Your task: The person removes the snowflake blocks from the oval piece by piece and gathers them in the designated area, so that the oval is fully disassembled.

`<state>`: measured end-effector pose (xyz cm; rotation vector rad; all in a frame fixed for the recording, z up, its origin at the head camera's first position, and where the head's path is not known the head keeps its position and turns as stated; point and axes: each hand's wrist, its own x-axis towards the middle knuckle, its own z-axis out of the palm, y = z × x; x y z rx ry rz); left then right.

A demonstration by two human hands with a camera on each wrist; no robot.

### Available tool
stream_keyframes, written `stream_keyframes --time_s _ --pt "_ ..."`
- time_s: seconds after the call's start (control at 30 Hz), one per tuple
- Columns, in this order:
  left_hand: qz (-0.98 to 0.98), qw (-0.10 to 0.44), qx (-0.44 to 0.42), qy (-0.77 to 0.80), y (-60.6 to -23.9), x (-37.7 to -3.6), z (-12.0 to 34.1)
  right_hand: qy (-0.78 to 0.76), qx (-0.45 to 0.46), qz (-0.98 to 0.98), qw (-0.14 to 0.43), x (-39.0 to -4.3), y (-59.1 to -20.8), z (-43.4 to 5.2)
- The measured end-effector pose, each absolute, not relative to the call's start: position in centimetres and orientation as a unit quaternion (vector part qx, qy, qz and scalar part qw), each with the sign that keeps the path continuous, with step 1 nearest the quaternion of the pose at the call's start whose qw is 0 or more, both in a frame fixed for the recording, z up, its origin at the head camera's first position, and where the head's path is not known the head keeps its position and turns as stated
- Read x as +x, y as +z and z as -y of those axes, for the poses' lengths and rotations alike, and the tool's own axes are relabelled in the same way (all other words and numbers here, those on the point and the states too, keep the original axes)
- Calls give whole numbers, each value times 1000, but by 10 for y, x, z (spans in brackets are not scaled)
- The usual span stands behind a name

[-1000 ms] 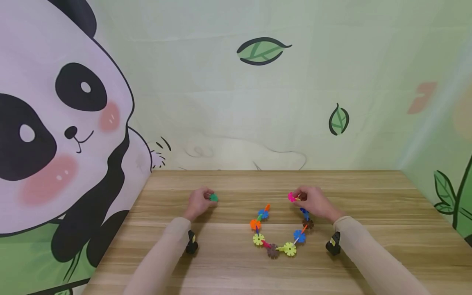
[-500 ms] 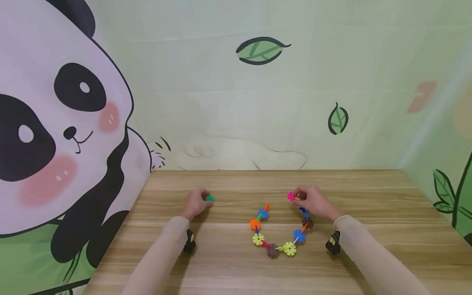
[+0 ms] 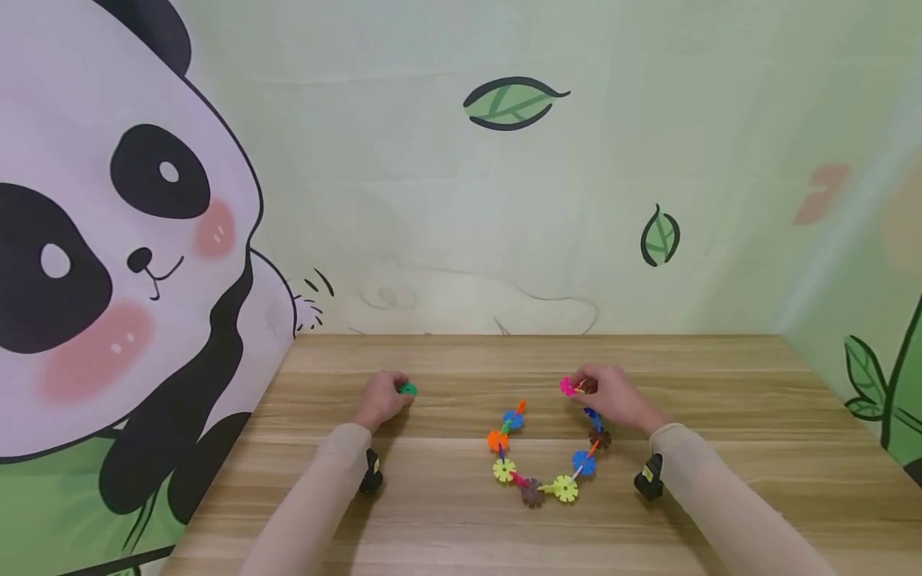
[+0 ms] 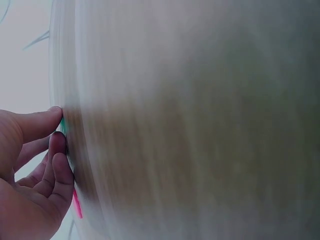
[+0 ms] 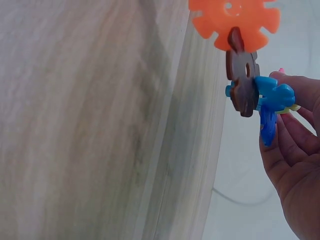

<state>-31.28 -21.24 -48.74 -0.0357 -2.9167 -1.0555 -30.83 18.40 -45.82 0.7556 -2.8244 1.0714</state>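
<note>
1. No brand, label or readable writing shows anywhere; the wall behind carries a cartoon panda (image 3: 108, 264) and drawn green leaves (image 3: 515, 102)
2. The left hand (image 3: 382, 398) rests on the wooden worktop (image 3: 446, 512), its fingers (image 4: 56, 165) curled together and pinching a small green disc (image 3: 407, 389) at the tips; in the left wrist view only a thin green edge shows between thumb and fingers
3. The right hand (image 3: 612, 396) has its fingers (image 5: 287, 137) clamped on the far right end of a chain of notched plastic discs (image 3: 547, 448), beside a pink disc (image 3: 569, 387) at that end
4. The chain lies on the worktop in a U-shaped curve between the two hands, with blue, orange, yellow and brown pieces; its other end, tipped with an orange piece (image 3: 522, 406), lies free
5. The green disc sits well apart from the chain, to its left
6. In the right wrist view, blue (image 5: 272, 95), brown (image 5: 241, 82) and orange (image 5: 234, 20) discs slot together edge to face just beyond the fingertips
</note>
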Motion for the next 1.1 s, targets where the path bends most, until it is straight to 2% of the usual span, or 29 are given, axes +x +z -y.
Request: stream_keyframes --time_s 0.37,0.5,0.7,1.1 --pt "940 12 5 -341 -486 -313 209 351 238 906 14 -307 -457 -183" --pt "943 26 7 -332 -484 -313 205 352 234 906 16 -307 -457 -183" --pt "938 44 -24 -343 -479 -316 188 349 237 906 15 -307 -457 -183" --pt "907 36 -101 -408 -468 -316 146 348 245 905 22 -307 -457 -184"
